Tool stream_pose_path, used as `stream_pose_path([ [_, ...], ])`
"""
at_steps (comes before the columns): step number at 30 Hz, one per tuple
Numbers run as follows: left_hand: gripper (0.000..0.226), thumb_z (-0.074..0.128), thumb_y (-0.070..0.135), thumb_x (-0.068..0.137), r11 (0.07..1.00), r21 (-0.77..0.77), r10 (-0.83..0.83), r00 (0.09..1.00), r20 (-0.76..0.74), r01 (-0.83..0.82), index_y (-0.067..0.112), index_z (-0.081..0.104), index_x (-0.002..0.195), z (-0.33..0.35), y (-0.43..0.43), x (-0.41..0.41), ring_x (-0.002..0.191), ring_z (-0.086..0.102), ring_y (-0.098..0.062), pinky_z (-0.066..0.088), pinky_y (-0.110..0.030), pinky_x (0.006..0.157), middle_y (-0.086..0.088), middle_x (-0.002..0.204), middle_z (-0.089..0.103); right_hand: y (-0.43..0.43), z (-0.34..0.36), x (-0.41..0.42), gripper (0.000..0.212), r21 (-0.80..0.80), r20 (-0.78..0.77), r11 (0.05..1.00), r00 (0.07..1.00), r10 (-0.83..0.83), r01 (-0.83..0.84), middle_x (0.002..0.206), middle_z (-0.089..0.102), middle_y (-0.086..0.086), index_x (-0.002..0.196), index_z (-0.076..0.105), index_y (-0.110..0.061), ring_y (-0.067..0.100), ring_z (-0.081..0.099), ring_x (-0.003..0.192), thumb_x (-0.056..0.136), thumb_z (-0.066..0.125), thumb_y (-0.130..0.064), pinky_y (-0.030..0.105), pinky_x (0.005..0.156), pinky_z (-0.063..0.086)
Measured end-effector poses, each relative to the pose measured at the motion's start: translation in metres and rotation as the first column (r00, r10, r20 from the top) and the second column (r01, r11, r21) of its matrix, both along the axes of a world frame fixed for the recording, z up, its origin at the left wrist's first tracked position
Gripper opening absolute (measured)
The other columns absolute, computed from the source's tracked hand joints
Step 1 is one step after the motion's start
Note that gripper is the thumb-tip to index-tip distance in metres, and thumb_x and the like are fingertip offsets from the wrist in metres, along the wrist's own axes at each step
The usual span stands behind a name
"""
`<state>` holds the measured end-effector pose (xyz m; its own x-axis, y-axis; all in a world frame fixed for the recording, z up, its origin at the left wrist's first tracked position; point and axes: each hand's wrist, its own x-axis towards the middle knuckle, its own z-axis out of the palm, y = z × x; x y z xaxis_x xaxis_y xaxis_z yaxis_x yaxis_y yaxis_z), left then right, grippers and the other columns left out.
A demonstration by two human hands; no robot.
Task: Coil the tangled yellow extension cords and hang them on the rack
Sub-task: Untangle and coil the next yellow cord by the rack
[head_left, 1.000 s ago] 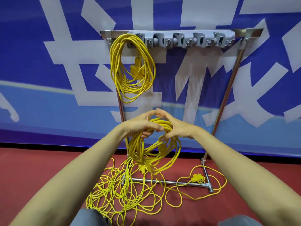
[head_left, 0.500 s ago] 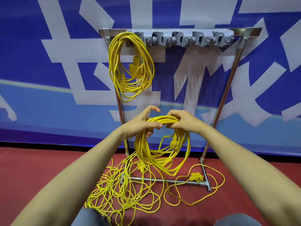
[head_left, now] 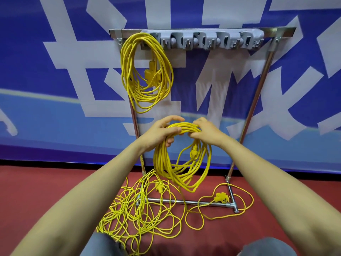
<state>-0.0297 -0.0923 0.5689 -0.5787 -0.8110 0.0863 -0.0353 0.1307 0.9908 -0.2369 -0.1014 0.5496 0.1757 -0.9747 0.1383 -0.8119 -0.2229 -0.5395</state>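
Observation:
A coiled yellow cord [head_left: 181,169] hangs from both my hands in front of the rack, its plug dangling inside the loop. My left hand [head_left: 160,133] grips the top of the coil from the left. My right hand [head_left: 205,130] grips the same bundle from the right, fingers curled over it. One finished yellow coil [head_left: 145,72] hangs on the leftmost hook of the grey hook strip [head_left: 206,40]. A tangled yellow cord [head_left: 140,217] lies on the red floor below, and a loose cord with a yellow socket [head_left: 221,197] lies across the rack's foot bar.
The metal rack [head_left: 256,93] stands against a blue and white banner wall. Several grey hooks to the right of the hung coil carry nothing. My knees show at the bottom edge, close to the tangle on the red floor [head_left: 46,191].
My hands have spread the bundle apart, so the coil now hangs as a wider, rounder loop. It has also risen a little toward the rack.

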Motion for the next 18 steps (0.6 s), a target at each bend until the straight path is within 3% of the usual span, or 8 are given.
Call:
stream_pose_path([
  [4, 0.037, 0.051, 0.008, 0.099, 0.984, 0.112, -0.144, 0.988, 0.063, 0.136, 0.023, 0.049, 0.133, 0.003, -0.001, 0.005, 0.052, 0.042, -0.015, 0.043, -0.024, 0.047, -0.012, 0.085, 0.062, 0.002, -0.010, -0.009, 0.016, 0.109, 0.097, 0.992, 0.994, 0.055, -0.065, 0.074, 0.063, 0.004, 0.080, 0.053, -0.014, 0.022, 0.063, 0.074, 0.079, 0.068, -0.020, 0.040, 0.076, 0.051],
  [8, 0.031, 0.048, 0.005, 0.099, 0.977, 0.109, -0.189, 0.980, 0.060, 0.182, 0.020, 0.055, 0.125, 0.000, -0.001, 0.001, 0.055, 0.044, -0.013, 0.044, -0.023, 0.053, -0.008, 0.084, 0.057, 0.000, -0.018, -0.009, 0.022, 0.074, 0.202, 0.996, 0.979, 0.031, -0.047, 0.070, 0.058, -0.003, 0.076, 0.050, -0.026, 0.012, 0.056, 0.066, 0.076, 0.071, -0.030, 0.038, 0.070, 0.048],
  [10, 0.027, 0.048, 0.006, 0.100, 0.991, 0.072, -0.116, 0.992, 0.049, 0.113, 0.016, 0.054, 0.124, -0.002, -0.002, -0.006, 0.053, 0.043, -0.010, 0.042, -0.021, 0.052, -0.006, 0.083, 0.054, 0.001, -0.022, -0.008, 0.026, 0.067, 0.254, 0.998, 0.967, -0.001, -0.016, 0.082, 0.058, -0.004, 0.088, 0.054, -0.031, 0.011, 0.056, 0.077, 0.075, 0.076, -0.031, 0.034, 0.077, 0.046],
  [13, 0.026, 0.046, 0.006, 0.100, 0.998, 0.067, -0.013, 1.000, -0.009, 0.013, 0.012, 0.051, 0.125, -0.002, -0.006, -0.013, 0.050, 0.040, -0.008, 0.038, -0.019, 0.047, -0.005, 0.081, 0.053, 0.012, -0.033, -0.010, 0.073, 0.021, 0.205, 0.998, 0.977, -0.063, 0.060, 0.121, 0.043, 0.000, 0.132, 0.042, -0.016, 0.012, 0.040, 0.116, 0.072, 0.081, -0.031, 0.031, 0.102, 0.033],
  [15, 0.027, 0.046, 0.008, 0.101, 0.997, 0.063, 0.045, 0.998, -0.040, -0.042, 0.010, 0.050, 0.127, -0.001, -0.010, -0.013, 0.050, 0.040, -0.007, 0.036, -0.018, 0.046, -0.006, 0.082, 0.053, 0.021, -0.047, -0.012, 0.061, -0.079, 0.209, 0.990, 0.973, -0.098, 0.117, 0.121, 0.046, 0.007, 0.126, 0.045, -0.007, 0.020, 0.043, 0.119, 0.078, 0.076, -0.026, 0.028, 0.100, 0.034],
  [18, 0.028, 0.047, 0.009, 0.101, 0.995, 0.004, 0.103, 0.994, -0.036, -0.103, 0.010, 0.050, 0.128, -0.002, -0.014, -0.015, 0.052, 0.040, -0.007, 0.036, -0.018, 0.047, -0.005, 0.082, 0.053, 0.034, -0.065, -0.004, 0.029, -0.119, 0.283, 0.967, 0.941, -0.186, 0.227, 0.105, 0.049, 0.007, 0.108, 0.048, -0.005, 0.028, 0.053, 0.101, 0.087, 0.065, -0.016, 0.036, 0.088, 0.045],
])
